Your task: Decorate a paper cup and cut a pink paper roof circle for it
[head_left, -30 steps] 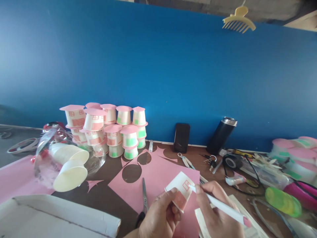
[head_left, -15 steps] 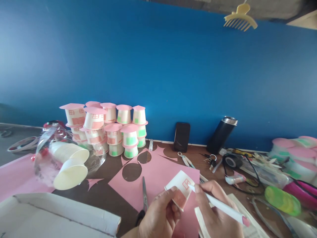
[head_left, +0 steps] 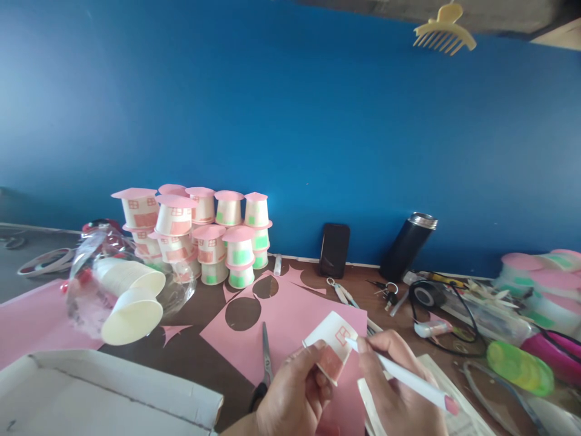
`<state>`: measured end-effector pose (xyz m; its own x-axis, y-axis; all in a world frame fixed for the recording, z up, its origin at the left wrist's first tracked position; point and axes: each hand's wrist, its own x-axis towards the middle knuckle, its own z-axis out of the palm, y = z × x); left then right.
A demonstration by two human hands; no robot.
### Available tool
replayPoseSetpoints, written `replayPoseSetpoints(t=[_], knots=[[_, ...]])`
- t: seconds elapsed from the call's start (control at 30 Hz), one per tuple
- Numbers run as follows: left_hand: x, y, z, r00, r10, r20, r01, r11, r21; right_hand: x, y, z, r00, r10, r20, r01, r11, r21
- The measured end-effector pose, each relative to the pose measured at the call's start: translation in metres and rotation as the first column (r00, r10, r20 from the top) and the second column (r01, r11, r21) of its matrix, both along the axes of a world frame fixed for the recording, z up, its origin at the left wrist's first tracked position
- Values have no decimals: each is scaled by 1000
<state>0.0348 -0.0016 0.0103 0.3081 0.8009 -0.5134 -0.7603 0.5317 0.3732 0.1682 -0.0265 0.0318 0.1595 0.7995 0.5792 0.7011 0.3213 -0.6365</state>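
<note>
Tilted in my left hand [head_left: 297, 387] is a small white paper cup [head_left: 323, 331] with a red-coloured block and a red window outline drawn on its side. Thumb and fingers pinch it near the rim. My right hand [head_left: 399, 387] grips a white marker pen [head_left: 411, 376] with a pink end, its tip touching the cup at the window. Beneath both hands lies a pink paper sheet [head_left: 290, 321] with round holes cut from it. Scissors [head_left: 265, 357] rest on that sheet, just left of my left hand, their handles partly hidden.
Stacked paper cups with pink roofs [head_left: 211, 242] stand by the blue wall. A plastic bag of cups [head_left: 131, 315] and a white cardboard piece [head_left: 113, 393] lie left. Behind are a phone [head_left: 334, 249] and black bottle [head_left: 406, 248]; cables, keys [head_left: 389, 293] and a green container [head_left: 520, 366] sit right.
A stroke has been added inside the red window on the cup. Both hands keep nearly the same place; the whole view has shifted very slightly.
</note>
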Motion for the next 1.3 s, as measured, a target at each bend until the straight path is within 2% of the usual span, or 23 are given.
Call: replayPoseSetpoints(t=[0.23,0.63,0.77,0.93,1.17,1.3], knots=[[0,1,0,1000,8,-14,-8,1000,-19,1,0,0,998,44,34,-44,999,-3],[0,1,1,1000,-1,-21,0,1000,-23,-1,-2,-2,999,35,2,-35,998,-54],[-1,1,-2,1000,-2,-5,2,1000,-11,-4,-2,-1,1000,9,-6,-10,999,-44],[0,2,-4,1000,4,26,-2,998,-59,0,-2,-2,998,58,11,-58,998,-13],[-2,5,-10,996,24,88,-13,993,-120,4,-6,8,994,-90,-64,95,992,78],[-2,6,-12,997,6,78,2,994,-106,4,-4,8,990,-75,-122,86,992,90]])
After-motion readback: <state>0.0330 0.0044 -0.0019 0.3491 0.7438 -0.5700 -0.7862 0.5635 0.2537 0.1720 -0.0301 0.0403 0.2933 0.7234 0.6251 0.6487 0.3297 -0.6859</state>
